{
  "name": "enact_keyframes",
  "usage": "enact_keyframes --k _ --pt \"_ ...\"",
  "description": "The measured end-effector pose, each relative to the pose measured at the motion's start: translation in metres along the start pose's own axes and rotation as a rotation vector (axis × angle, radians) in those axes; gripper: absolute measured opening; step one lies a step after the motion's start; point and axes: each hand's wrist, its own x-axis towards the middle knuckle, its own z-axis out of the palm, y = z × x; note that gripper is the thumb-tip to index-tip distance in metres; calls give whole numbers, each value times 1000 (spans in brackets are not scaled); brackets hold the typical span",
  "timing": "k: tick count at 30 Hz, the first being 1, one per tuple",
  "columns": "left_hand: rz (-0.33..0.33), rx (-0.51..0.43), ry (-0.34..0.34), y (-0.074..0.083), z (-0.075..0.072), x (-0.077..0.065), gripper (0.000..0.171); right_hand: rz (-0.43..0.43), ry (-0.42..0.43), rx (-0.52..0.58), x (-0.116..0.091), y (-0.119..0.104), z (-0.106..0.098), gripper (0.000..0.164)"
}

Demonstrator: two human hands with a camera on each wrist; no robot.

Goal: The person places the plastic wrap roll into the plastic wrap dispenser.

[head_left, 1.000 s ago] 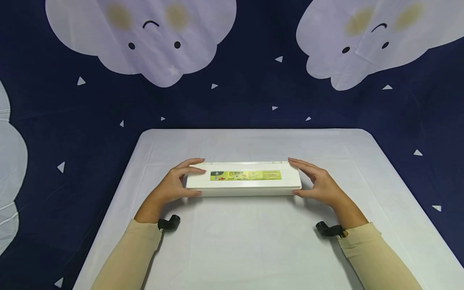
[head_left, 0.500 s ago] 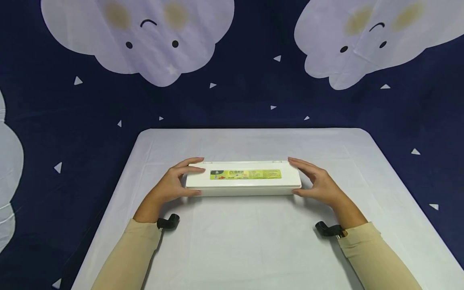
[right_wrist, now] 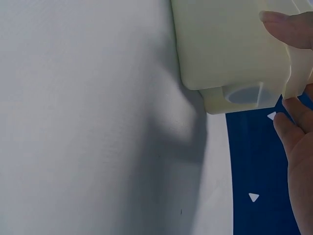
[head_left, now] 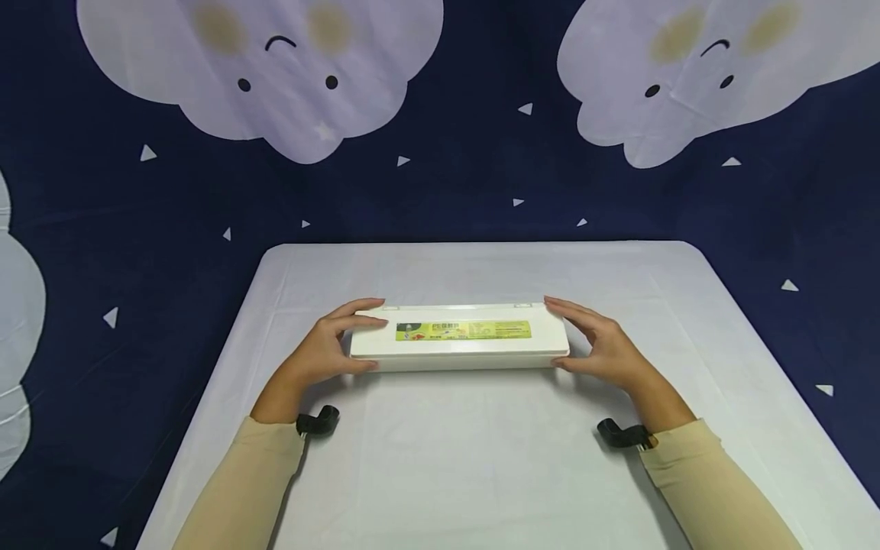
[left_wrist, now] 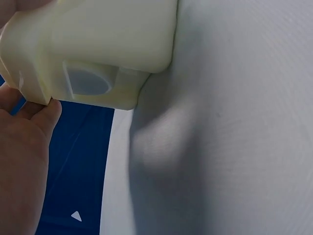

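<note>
A long white cling film box (head_left: 461, 353) with a yellow-green label on its lid lies across the white table, its lid down. My left hand (head_left: 328, 347) grips its left end, thumb against the front side and fingers over the lid and back edge. At the opposite end my right hand (head_left: 600, 344) holds it the same way. In the left wrist view, the box's end (left_wrist: 93, 83) shows a recessed round shape, with the left hand's fingers beside it. The right wrist view shows the other end (right_wrist: 244, 95) and the right thumb (right_wrist: 288, 29) on the box.
The white table (head_left: 467, 458) has rounded far corners. Behind and beside it hangs dark blue cloth (head_left: 467, 183) with cloud faces and small white triangles. A black wrist-camera mount (head_left: 319, 421) sticks out at the left wrist, another mount (head_left: 622, 435) at the right.
Both hands keep their hold on the box, which stays in place on the table. Only a slight shift of the whole head view shows.
</note>
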Motion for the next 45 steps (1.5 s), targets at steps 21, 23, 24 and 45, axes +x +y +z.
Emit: enact_keyframes --k 21,23,24,45 --pt "-32 -28 -42 -14 -4 2 70 48 -36 -13 -9 33 -7 95" --pt "-43 -35 -43 -13 -4 3 70 58 -41 -4 -10 33 -8 96" --pt "-47 -40 -44 -12 -4 3 71 59 -43 -7 -10 33 -8 96" --pt "-89 -42 -54 -19 1 4 72 75 -34 -273 -13 42 -10 98"
